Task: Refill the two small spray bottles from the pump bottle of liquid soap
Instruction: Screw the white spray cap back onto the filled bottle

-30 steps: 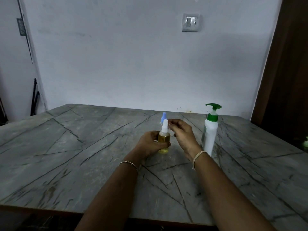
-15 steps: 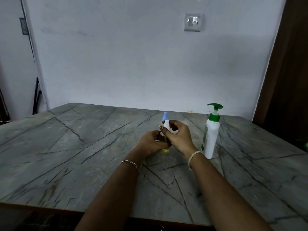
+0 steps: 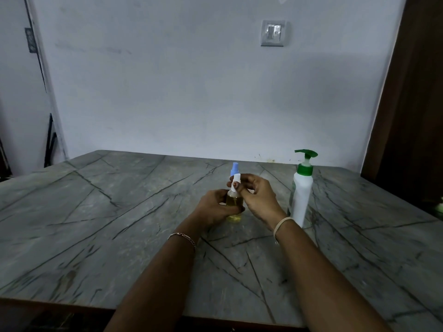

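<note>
A small clear spray bottle with yellow liquid stands near the table's middle, and my left hand is wrapped around its body. My right hand pinches its white spray top, which sits tilted just above the neck. Directly behind it a second small spray bottle shows only its blue top; the rest is hidden by my hands. The white pump bottle with a green pump stands upright to the right of my right hand.
The grey marble table runs back to a white wall with a switch plate. A dark wooden door or panel rises at the right. The table's front edge is near my forearms.
My right hand has come onto the white spray top and closed on it; the top now sits tilted and slightly raised. My left hand has kept hold of the bottle.
</note>
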A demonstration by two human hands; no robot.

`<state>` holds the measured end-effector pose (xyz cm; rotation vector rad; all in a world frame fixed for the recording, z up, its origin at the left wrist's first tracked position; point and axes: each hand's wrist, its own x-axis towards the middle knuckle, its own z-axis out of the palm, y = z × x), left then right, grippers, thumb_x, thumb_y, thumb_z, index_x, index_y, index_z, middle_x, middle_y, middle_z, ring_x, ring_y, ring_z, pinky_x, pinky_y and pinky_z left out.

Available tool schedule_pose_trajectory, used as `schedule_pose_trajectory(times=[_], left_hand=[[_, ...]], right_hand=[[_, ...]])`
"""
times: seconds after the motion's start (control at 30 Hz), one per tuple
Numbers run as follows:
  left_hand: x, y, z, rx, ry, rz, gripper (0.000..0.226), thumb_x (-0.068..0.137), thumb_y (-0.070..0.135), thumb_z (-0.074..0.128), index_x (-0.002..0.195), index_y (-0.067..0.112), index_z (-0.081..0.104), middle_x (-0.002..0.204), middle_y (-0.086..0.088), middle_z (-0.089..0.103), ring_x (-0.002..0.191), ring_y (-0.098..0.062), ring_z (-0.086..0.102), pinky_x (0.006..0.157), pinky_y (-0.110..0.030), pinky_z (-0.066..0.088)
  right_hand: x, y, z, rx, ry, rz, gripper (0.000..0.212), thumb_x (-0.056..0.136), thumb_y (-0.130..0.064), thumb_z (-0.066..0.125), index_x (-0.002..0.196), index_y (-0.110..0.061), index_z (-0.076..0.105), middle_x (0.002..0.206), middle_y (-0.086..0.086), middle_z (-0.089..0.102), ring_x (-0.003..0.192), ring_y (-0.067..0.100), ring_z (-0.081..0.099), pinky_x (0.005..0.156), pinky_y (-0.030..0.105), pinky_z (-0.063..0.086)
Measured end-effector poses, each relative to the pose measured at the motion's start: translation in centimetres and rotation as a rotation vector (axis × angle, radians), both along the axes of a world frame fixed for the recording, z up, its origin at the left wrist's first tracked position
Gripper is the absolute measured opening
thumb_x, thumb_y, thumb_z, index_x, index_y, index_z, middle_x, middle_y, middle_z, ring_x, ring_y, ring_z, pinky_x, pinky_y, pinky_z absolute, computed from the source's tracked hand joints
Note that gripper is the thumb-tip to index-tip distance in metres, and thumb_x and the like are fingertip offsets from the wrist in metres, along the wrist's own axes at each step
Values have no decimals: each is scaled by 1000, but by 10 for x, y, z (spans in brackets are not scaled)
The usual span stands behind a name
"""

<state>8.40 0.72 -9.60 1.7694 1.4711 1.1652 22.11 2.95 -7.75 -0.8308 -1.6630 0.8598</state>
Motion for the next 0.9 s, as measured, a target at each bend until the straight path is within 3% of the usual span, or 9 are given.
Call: schedule_pose_trajectory(times=[0.07, 0.23, 0.37, 0.57, 0.7, 0.77, 0.83, 0.9], left_hand=[[-1, 0, 2, -19, -8, -18, 40, 75, 25, 77, 111, 14, 67, 105, -1, 71, 101, -14, 65, 98, -41, 48], [-1, -3, 4, -38, -14, -31, 36, 76, 24, 76, 109, 15, 68, 105, 1, 71, 102, -12, 64, 99, -39, 47], [0, -5, 3, -18, -13, -28, 35, 75, 24, 78, 107, 14, 68, 102, 0, 72, 99, -14, 66, 97, -40, 49], [1, -8, 5, 21, 12, 17, 33, 71, 23, 81, 102, 16, 71, 94, -2, 74, 90, -15, 69, 90, -37, 54], [3, -9, 8, 31, 63, 48, 34, 71, 21, 81, 102, 15, 70, 89, 1, 73, 79, -9, 66, 75, -22, 50], [5, -10, 9, 28, 85, 62, 31, 71, 20, 80, 100, 15, 69, 84, 3, 70, 73, -3, 63, 65, -15, 45], [6, -9, 8, 25, 82, 67, 27, 71, 19, 80, 95, 18, 68, 84, 3, 70, 71, 0, 61, 63, -14, 43], [6, -9, 8, 23, 75, 68, 23, 72, 19, 80, 88, 23, 65, 84, 4, 70, 71, 1, 61, 64, -13, 44]], right_hand=[[1, 0, 1, 26, -37, 5, 23, 90, -17, 65, 113, -13, 67, 103, 0, 73, 96, 3, 66, 88, 18, 51], [6, 7, -2, 35, -120, 15, 21, 87, -23, 69, 108, -26, 68, 100, -6, 74, 101, 7, 66, 102, 43, 45], [1, 13, -5, 108, -237, -142, 14, 83, -36, 70, 95, -42, 65, 93, -14, 73, 99, 9, 65, 104, 51, 35], [-6, 10, -8, 154, -218, -209, 24, 83, -27, 70, 106, -32, 65, 96, -7, 74, 97, 13, 67, 101, 51, 39], [-7, 7, -9, 218, -239, -288, 28, 85, -26, 69, 112, -24, 64, 98, -4, 74, 98, 12, 67, 103, 48, 35], [-6, 3, -8, 237, -258, -315, 29, 86, -28, 69, 114, -24, 62, 100, -4, 73, 100, 12, 66, 105, 39, 27], [-4, -1, -7, 239, -271, -329, 30, 87, -30, 68, 116, -24, 61, 102, -5, 73, 102, 11, 64, 93, 27, 18], [-4, -4, -5, 254, -296, -359, 31, 87, -34, 66, 117, -26, 61, 102, -6, 73, 101, 11, 63, 84, 24, 13]])
